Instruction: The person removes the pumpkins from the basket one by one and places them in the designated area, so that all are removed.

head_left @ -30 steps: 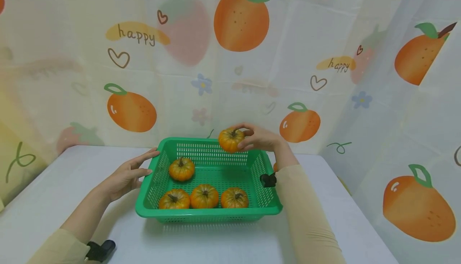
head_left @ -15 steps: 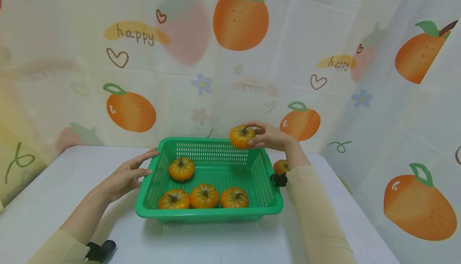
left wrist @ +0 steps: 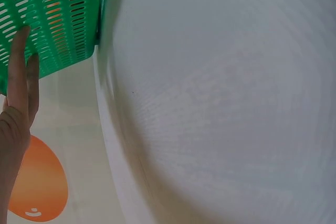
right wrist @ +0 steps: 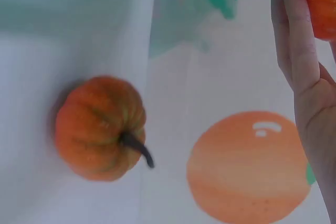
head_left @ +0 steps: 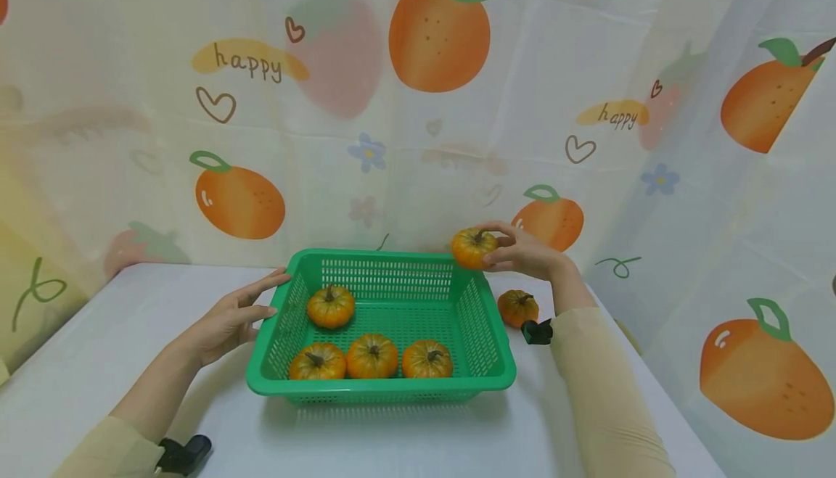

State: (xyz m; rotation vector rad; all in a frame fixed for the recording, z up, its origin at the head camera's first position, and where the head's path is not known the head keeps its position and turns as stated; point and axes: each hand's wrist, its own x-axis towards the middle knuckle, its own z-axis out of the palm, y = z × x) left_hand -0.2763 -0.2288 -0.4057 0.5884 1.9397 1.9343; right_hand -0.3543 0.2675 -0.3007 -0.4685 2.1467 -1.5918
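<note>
right hand: your right hand [head_left: 522,252] pinches a small pumpkin [head_left: 474,247] with curled fingers, in the air above the far right corner of the green basket [head_left: 483,318].
left hand: your left hand [head_left: 230,317] has straight, relaxed fingers that touch the left wall of the basket and hold nothing.
basket: it stands on the white table [head_left: 85,347], with four pumpkins [head_left: 372,356] inside, three in front and one behind.
loose pumpkin: one more pumpkin on the table [head_left: 518,307] lies just beside the basket's right side.
</note>
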